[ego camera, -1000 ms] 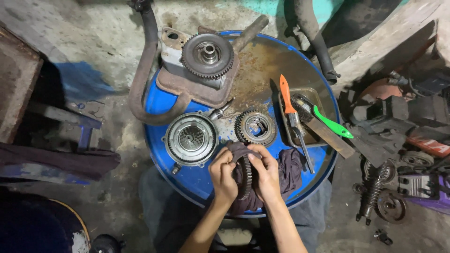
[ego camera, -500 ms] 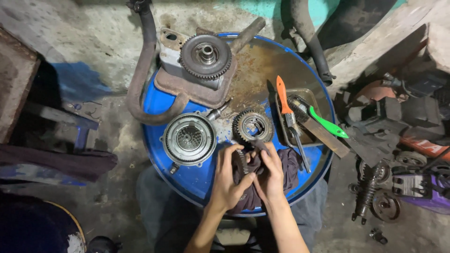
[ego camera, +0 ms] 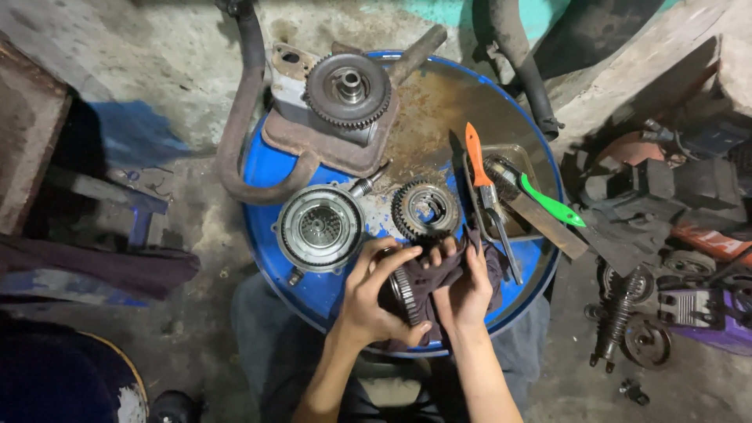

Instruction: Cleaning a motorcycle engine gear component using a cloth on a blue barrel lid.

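Near the drum's [ego camera: 262, 168] front edge, the left hand [ego camera: 374, 291] grips a gear [ego camera: 402, 294]; the right hand [ego camera: 464, 288] closes a rag [ego camera: 435, 283] around it, wiping. Turning it seems next.

Single head-worn view, looking steeply down, fairly near, over blue drum top [ego camera: 262, 176]

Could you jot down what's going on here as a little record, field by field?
Setting: workshop floor, blue drum used as a bench
Left hand: grips a toothed gear on edge
Right hand: presses a dark rag against the gear
On drum: round clutch part, loose gear, large gear on a rusty housing
Tray: orange-handled tool, green-handled brush
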